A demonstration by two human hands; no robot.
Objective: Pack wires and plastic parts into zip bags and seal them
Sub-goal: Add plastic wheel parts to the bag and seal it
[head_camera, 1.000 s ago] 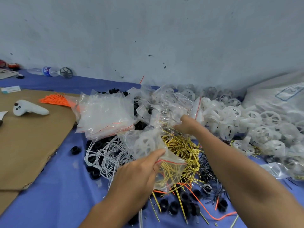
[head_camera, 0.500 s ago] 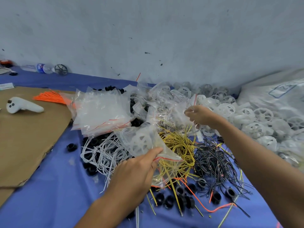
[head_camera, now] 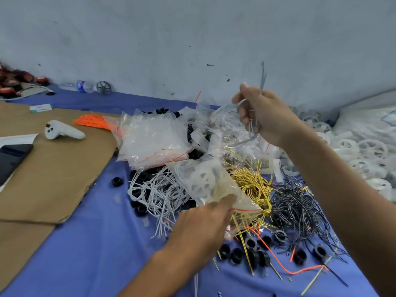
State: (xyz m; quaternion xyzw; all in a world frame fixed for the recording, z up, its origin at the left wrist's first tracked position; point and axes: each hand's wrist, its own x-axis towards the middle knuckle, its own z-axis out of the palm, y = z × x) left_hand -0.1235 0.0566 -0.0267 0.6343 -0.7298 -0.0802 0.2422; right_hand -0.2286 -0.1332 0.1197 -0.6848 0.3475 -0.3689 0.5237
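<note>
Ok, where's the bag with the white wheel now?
Centre of the head view: the zip bag is gripped by the left hand, between the white wires on its left and the yellow wires on its right.

Your left hand (head_camera: 203,228) grips a clear zip bag (head_camera: 216,168) by its red-striped mouth; a white plastic wheel (head_camera: 200,179) shows inside it. Your right hand (head_camera: 265,116), up near the grey wall, pinches thin grey wires (head_camera: 262,76), blurred. Under the bag, on a blue cloth (head_camera: 96,254), lie loose piles: white wires (head_camera: 158,189) to the left, yellow wires (head_camera: 250,183) in the middle, black wires (head_camera: 300,209) to the right, black rings (head_camera: 250,254) nearest you. A stack of empty zip bags (head_camera: 152,138) sits behind, white wheels (head_camera: 364,151) heap far right, and cardboard (head_camera: 53,168) at left carries a white controller (head_camera: 62,132)
</note>
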